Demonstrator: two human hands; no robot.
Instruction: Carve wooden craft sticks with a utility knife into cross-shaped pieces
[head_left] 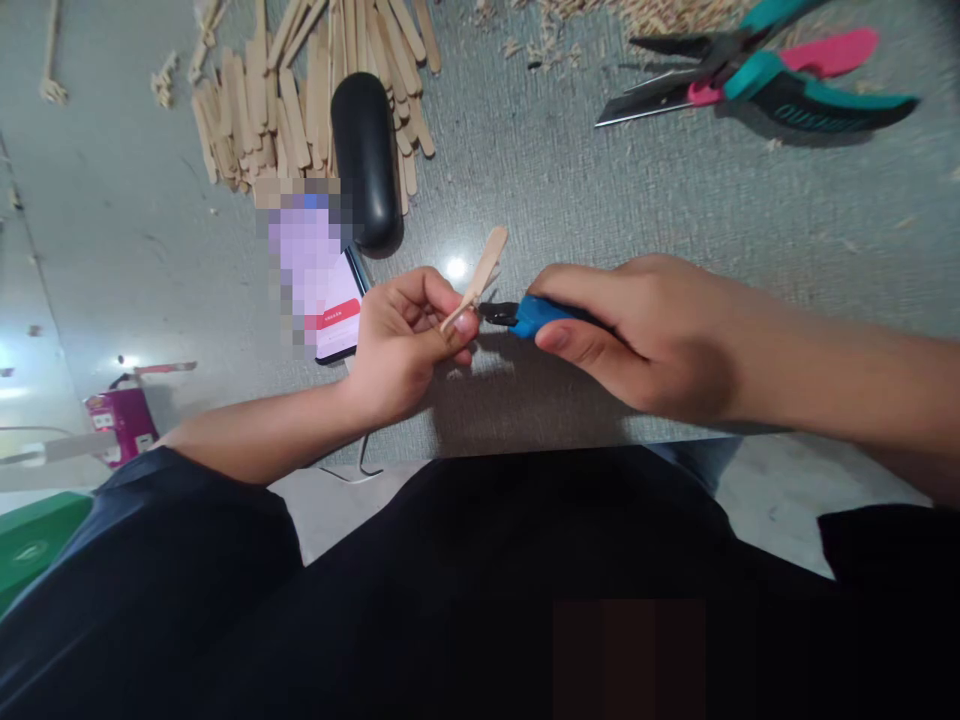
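Observation:
My left hand (409, 335) pinches a wooden craft stick (486, 262) between thumb and fingers, its rounded end pointing up and away from me. A frayed or split spot shows at the stick's edge near my thumb. My right hand (637, 325) is wrapped round a pair of blue-handled pliers (536, 316). Their dark jaws point left and meet the stick's edge beside my left fingertips. Whether the jaws are closed on the wood, I cannot tell. Both hands are just above the grey table (555, 200).
A pile of craft sticks (292, 110) lies at the back left, with a black case (365, 160) against it. A lit phone (341, 310) is left of my hands. Teal-handled pliers (817, 100), a pink cutter blade (645, 105) and wood scraps (667, 15) are back right.

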